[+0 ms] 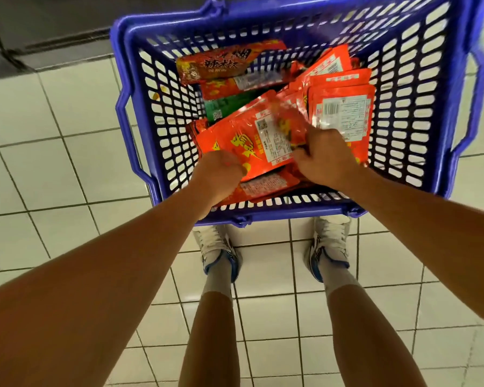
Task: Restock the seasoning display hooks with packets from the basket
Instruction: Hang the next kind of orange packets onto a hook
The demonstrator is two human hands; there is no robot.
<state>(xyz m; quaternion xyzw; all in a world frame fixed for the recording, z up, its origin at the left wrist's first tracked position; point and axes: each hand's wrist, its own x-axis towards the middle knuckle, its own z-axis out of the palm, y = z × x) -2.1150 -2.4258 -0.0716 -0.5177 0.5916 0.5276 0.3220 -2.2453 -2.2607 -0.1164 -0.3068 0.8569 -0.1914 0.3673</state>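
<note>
Seasoning packets [243,141], mostly red-orange, lie in a loose heap inside the blue plastic basket [419,113]. Both hands grip one bunch of them near the basket's 6 o'clock wall: the left hand [221,174] has its fingers curled round the bunch's lower left edge, and the right hand [323,156] closes its fingers on the right side, beside the white printed label. At 3 o'clock from the hands, more red packets [344,107] lie stacked with their barcode backs up. At 12 o'clock a darker red packet [224,65] lies across the far end, and a green packet [227,104] shows just below it. Under the basket is a pale tiled floor [53,135], and two white sneakers [218,250] stand at its 6 o'clock side.
</note>
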